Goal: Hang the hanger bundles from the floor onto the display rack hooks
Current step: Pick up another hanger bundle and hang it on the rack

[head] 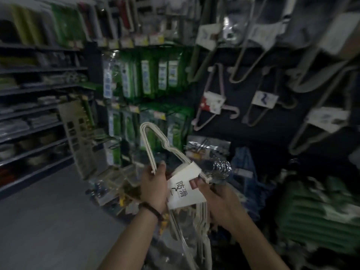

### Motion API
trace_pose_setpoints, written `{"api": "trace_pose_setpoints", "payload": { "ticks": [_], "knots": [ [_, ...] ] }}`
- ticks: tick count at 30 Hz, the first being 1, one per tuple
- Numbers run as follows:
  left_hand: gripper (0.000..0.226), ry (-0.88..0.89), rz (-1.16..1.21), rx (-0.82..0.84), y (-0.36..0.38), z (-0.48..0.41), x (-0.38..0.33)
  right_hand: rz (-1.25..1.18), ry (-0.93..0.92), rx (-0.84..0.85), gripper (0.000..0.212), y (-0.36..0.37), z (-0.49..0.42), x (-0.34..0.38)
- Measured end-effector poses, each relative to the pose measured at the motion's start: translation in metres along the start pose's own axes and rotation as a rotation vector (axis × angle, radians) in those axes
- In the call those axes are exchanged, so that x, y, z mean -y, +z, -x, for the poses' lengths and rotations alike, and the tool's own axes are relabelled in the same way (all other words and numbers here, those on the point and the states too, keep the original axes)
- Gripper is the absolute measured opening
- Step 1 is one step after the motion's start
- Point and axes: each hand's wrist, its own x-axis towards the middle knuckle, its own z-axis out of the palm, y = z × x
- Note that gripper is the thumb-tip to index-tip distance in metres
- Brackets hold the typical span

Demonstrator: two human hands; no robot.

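Observation:
I hold a bundle of white hangers (150, 141) in both hands, at the middle of the view. A white paper label (184, 187) with printed characters wraps the bundle, and its metal hooks (222, 167) point right. My left hand (153, 187) grips the bundle's left side beside the label. My right hand (218, 201) grips it below the hooks. The bundle's lower part hangs down between my forearms. The dark display rack (243, 84) stands ahead on the right, with other hanger bundles (214, 106) hung on its hooks.
Green packaged goods (155, 78) hang on the rack section straight ahead. Shelves (35, 117) run along the left. A cardboard piece (78, 133) leans at the shelf end. Loose packages (113, 190) lie on the floor, and a green ribbed item (319, 215) sits at the lower right.

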Motion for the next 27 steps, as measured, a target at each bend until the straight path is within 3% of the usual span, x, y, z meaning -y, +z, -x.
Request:
{"api": "trace_pose_setpoints", "payload": {
  "ticks": [1,3,6,8,11,16,20,25,27],
  "knots": [
    [0.028,0.043,-0.017,0.021,0.013,0.005,-0.001,0.189,-0.024,-0.064,0.052,-0.02,0.007,0.001],
    [0.019,0.119,0.001,0.107,0.043,0.015,-0.005,0.406,-0.129,-0.353,0.039,-0.059,0.018,0.006],
    [0.021,0.223,-0.056,0.248,0.094,0.034,-0.01,0.361,-0.346,-0.728,0.022,-0.108,0.015,0.018],
    [0.028,0.281,-0.118,0.3,0.13,0.051,-0.013,0.417,-0.438,-0.671,0.033,-0.137,-0.002,0.02],
    [0.027,0.355,-0.129,0.37,0.185,0.079,-0.01,0.521,-0.394,-0.528,0.055,-0.178,-0.026,0.008],
    [0.039,0.426,-0.124,0.472,0.275,0.133,-0.007,0.661,-0.417,-0.684,0.028,-0.26,-0.039,-0.027],
    [0.058,0.458,-0.17,0.614,0.333,0.16,-0.006,0.683,-0.383,-0.741,0.019,-0.329,-0.042,-0.053],
    [0.052,0.528,-0.251,0.579,0.389,0.155,-0.001,0.76,-0.277,-0.762,0.015,-0.401,-0.04,-0.083],
    [0.04,0.62,-0.266,0.532,0.404,0.141,-0.001,0.796,-0.259,-0.768,0.018,-0.422,-0.042,-0.091]
  ]
}}
